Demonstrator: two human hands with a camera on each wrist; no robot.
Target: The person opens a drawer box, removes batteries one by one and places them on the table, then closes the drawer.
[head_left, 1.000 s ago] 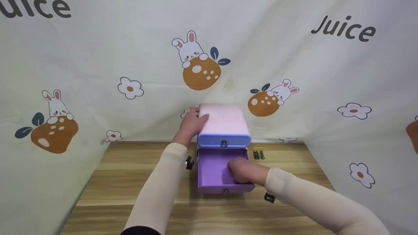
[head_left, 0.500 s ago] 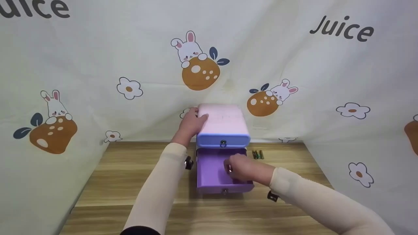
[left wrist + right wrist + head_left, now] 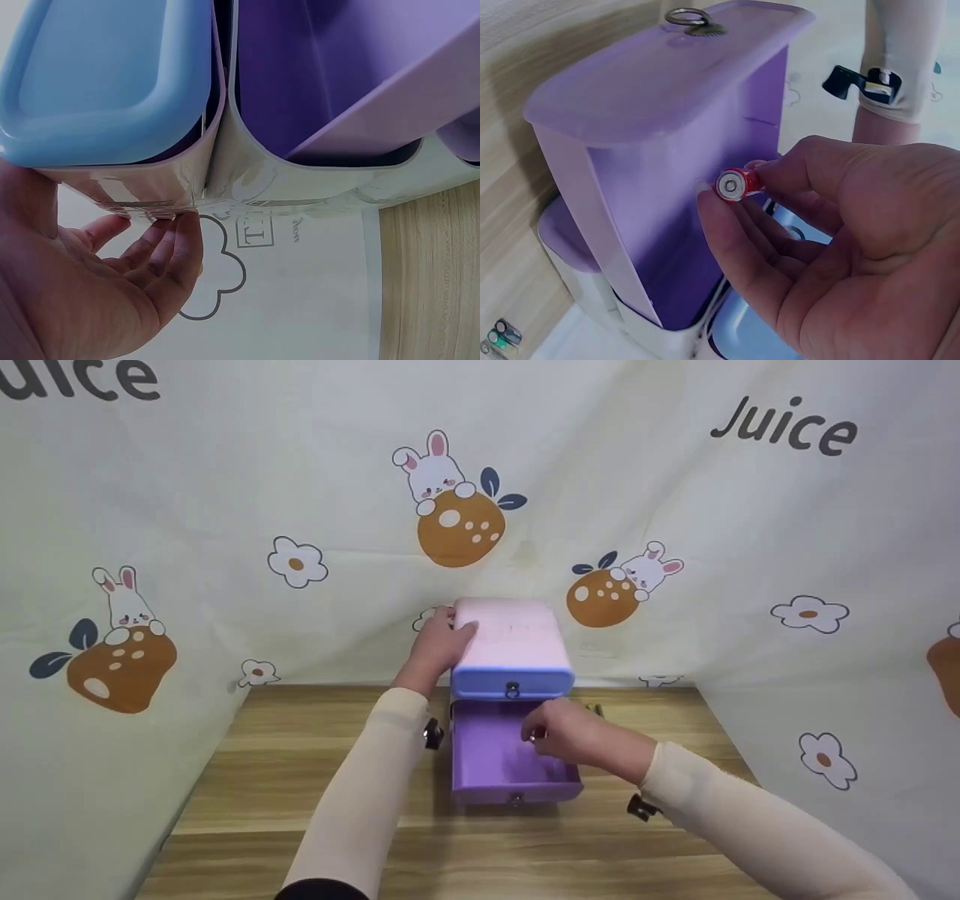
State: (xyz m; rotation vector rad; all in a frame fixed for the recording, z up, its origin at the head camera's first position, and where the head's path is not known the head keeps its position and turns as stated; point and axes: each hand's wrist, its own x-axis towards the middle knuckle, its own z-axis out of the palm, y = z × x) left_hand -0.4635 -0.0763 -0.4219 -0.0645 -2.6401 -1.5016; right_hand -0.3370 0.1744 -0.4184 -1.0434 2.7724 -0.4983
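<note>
One red battery (image 3: 733, 184), two hands, three drawers and three loose batteries (image 3: 502, 341) can be counted. The right hand (image 3: 574, 731) pinches the red battery between the tips of thumb and forefinger, so it sits at the very ends of the digits, at the centre of the right-wrist frame. It is held above the pulled-out purple drawer (image 3: 487, 742), right of centre in the lower half of the head frame. Its casing is bright red and glossy; one round silver end with a ring mark faces the wrist camera, and the fingers cover much of the rest.

The left hand (image 3: 439, 643), at mid-frame, rests against the side of the pink case (image 3: 514, 634), thumb on top, its fingers loosely bent. One blue drawer (image 3: 480, 683) sits closed in that case; one lower purple drawer (image 3: 570, 236) shows at the left of the right-wrist frame. The loose batteries, one of them green, lie at that frame's lower left, on the wooden table (image 3: 300, 772).
</note>
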